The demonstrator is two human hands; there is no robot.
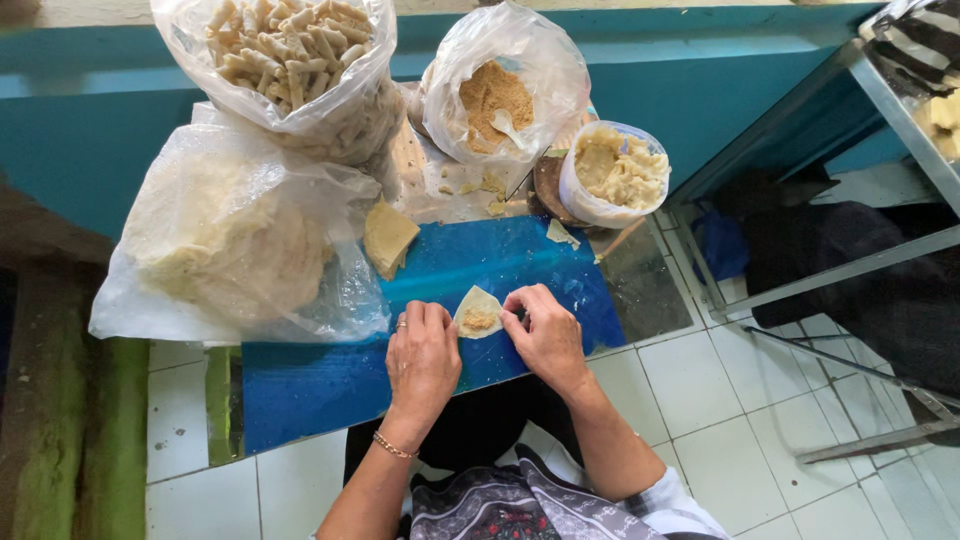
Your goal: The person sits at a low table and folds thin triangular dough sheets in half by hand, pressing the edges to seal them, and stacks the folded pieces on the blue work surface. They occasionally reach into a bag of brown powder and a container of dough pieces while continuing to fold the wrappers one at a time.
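Between two hands [487,340], one wrapper [478,312]

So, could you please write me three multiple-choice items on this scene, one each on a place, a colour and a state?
1. Where does the wrapper with filling lie?
A. Between both hands
B. Inside a bag
C. On the floor

2. What colour is the board under the hands?
A. Red
B. Blue
C. White

3. What state is the bag of rolled sticks in?
A. Tied shut
B. Empty
C. Open and full

Answers: 1 A, the left hand and right hand touch its edges; 2 B, its bare surface shows blue; 3 C, its mouth gapes over heaped sticks.
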